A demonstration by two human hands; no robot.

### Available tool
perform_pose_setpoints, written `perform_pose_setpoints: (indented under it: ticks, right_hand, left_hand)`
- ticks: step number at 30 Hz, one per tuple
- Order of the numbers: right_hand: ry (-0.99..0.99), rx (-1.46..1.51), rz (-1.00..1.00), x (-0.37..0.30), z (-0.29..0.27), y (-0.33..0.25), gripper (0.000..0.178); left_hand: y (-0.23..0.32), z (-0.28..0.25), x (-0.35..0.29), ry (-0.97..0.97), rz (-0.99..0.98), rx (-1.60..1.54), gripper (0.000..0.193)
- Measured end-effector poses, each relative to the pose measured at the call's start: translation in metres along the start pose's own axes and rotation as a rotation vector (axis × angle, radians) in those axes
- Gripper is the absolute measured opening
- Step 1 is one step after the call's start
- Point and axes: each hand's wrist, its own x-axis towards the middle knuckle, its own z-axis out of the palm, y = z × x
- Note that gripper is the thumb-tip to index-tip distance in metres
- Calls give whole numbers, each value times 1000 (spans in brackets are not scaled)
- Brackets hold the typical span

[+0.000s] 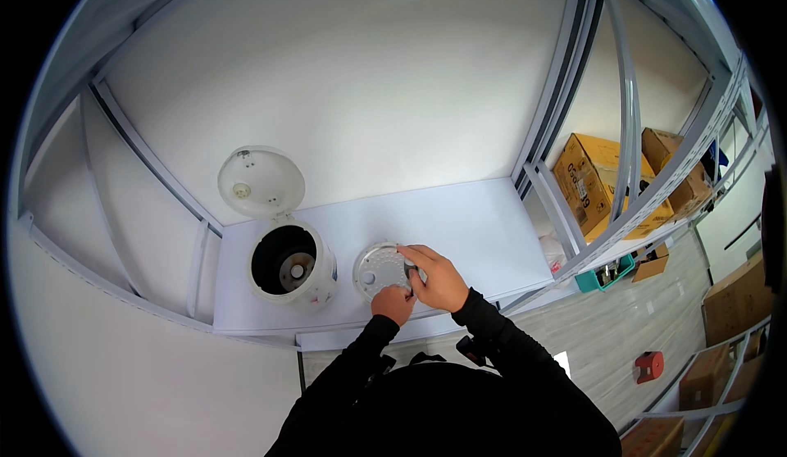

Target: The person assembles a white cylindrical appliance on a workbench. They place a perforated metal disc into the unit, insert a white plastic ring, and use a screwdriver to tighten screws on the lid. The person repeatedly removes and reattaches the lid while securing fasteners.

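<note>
A round, light metal inner lid with rows of small holes and a round opening lies at the front of the white table. Closed fingers of my left hand grip its near edge. My right hand is bent over its right side, thumb and fingers around a small dark grey part there, whose kind I cannot make out. Left of my hands stands a white rice cooker. Its domed lid is raised at the back, and a round heating plate shows inside the dark cavity.
The white table backs onto a white panel within a grey metal frame. Right of it are yellow and brown cardboard boxes and a green basket. A red stool stands on the floor.
</note>
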Motion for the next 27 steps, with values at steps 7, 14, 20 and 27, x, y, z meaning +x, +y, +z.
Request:
perform_pose_setpoints:
  ticks: [7, 14, 20, 27]
  right_hand:
    - [-193, -67, 71, 0, -12, 0, 44]
    - [-102, 25, -63, 2, -7, -4, 46]
    - [-20, 43, 50, -1, -3, 2, 44]
    - [-49, -135, 88, 2, -9, -1, 45]
  left_hand:
    - [0, 4, -1, 41, 52, 85, 18]
    - [-5, 12, 0, 112, 48, 90, 14]
    - [-5, 9, 0, 132, 112, 39, 15]
    - [-2, 7, -1, 119, 88, 57, 17]
